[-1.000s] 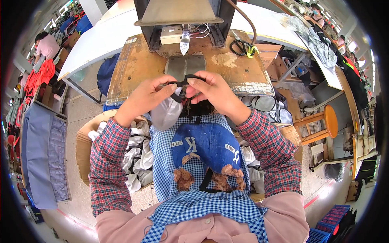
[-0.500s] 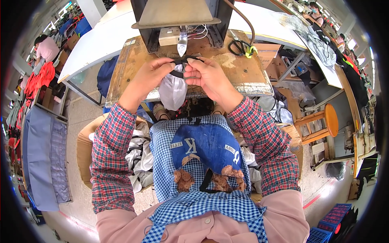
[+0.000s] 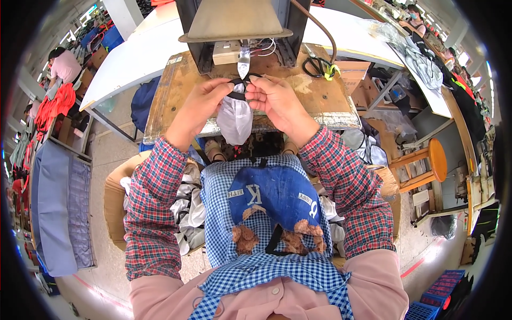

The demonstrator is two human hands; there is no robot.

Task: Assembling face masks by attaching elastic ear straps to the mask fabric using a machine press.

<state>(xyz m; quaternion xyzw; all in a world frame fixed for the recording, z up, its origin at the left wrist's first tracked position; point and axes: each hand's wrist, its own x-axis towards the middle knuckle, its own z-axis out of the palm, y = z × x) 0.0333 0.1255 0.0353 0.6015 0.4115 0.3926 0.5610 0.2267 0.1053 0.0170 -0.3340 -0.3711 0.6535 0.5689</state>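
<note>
Between both hands is a thin white-grey cloth piece (image 3: 234,124) edged with a black band, its pale part hanging down over the table's front edge. My left hand (image 3: 205,102) pinches the band at its left side. My right hand (image 3: 278,101) pinches it at the right, the other fingers curled below. The band is spread into a small loop just beneath a pointed metal tip (image 3: 244,63) that juts from a machine (image 3: 234,26). The tip's end meets the band's upper edge; whether they touch I cannot tell.
The machine stands on a worn wooden table (image 3: 176,96). Black-handled scissors (image 3: 318,66) with a yellow-green tie lie at its right. Cardboard boxes (image 3: 114,186) of white and black cloth flank my legs. A wooden stool (image 3: 436,160) stands at right. Other people work farther off.
Both hands have brought the black band a little up against the metal tip, which now overlaps its edge. The whole view has shifted slightly.
</note>
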